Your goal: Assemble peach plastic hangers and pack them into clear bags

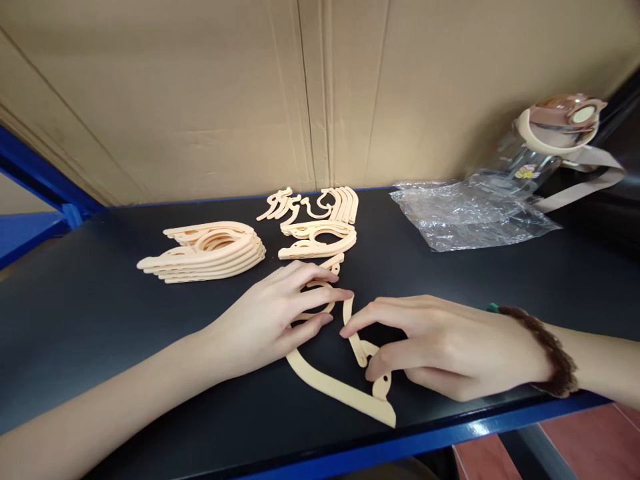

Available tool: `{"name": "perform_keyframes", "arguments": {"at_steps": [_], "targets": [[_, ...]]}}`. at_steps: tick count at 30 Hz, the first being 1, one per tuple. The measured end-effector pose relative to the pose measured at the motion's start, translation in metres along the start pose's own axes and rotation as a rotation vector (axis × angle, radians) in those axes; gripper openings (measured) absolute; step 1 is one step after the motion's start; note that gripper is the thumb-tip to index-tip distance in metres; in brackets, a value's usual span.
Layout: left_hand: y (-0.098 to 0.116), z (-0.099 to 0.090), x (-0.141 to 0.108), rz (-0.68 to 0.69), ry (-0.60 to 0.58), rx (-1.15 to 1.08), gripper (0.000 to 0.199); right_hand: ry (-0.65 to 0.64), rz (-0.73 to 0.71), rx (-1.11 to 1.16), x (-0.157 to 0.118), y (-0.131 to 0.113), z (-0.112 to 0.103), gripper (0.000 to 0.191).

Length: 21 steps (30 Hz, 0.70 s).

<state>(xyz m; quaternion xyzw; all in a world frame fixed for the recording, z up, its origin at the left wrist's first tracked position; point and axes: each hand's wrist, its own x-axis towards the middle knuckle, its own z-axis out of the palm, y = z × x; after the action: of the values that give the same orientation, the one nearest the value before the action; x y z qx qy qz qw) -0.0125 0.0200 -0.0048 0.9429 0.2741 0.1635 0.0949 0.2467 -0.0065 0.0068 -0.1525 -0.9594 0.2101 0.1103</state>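
Note:
Cream plastic folding-hanger parts lie below my hands on the black tabletop. A long curved hanger arm (340, 391) runs from under my left hand toward the front edge. My left hand (285, 310) lies over the hanger parts with its fingers stretched out, its index fingertip at the top of a narrow cream strip (348, 308). My right hand (430, 343) has index finger and thumb closed on the strip and a rounded hanger piece (383, 385) with a small hole. My fingers hide how these parts join.
A stack of hanger arms (210, 257) sits at the left, and a smaller stack (320, 250) stands behind my hands. Loose hooks (280, 203) and short curved strips (345, 203) lie farther back. Clear plastic bags (465, 217) and a strapped bottle (530, 157) are at the right.

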Motion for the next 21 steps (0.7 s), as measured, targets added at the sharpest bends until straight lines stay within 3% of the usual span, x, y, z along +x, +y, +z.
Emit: {"name": "perform_keyframes", "arguments": {"at_steps": [3,8,18,21], "targets": [[-0.0002,0.0019,-0.0004,0.021,0.023,0.027,0.037,0.069,0.019,-0.069,0.0003,-0.0026,0.0045,0.014],[-0.0003,0.0024,0.0000,0.027,0.026,0.054,0.038,0.096,0.012,-0.102,0.0013,-0.0065,0.0097,0.030],[-0.0039,0.0060,-0.0023,-0.054,0.064,-0.003,0.046,0.060,0.007,-0.041,0.0009,-0.0072,0.0047,0.008],[-0.0073,0.0104,-0.0046,-0.088,0.099,-0.085,0.052,0.068,-0.020,-0.013,0.0004,-0.0068,0.0069,0.014]]}}
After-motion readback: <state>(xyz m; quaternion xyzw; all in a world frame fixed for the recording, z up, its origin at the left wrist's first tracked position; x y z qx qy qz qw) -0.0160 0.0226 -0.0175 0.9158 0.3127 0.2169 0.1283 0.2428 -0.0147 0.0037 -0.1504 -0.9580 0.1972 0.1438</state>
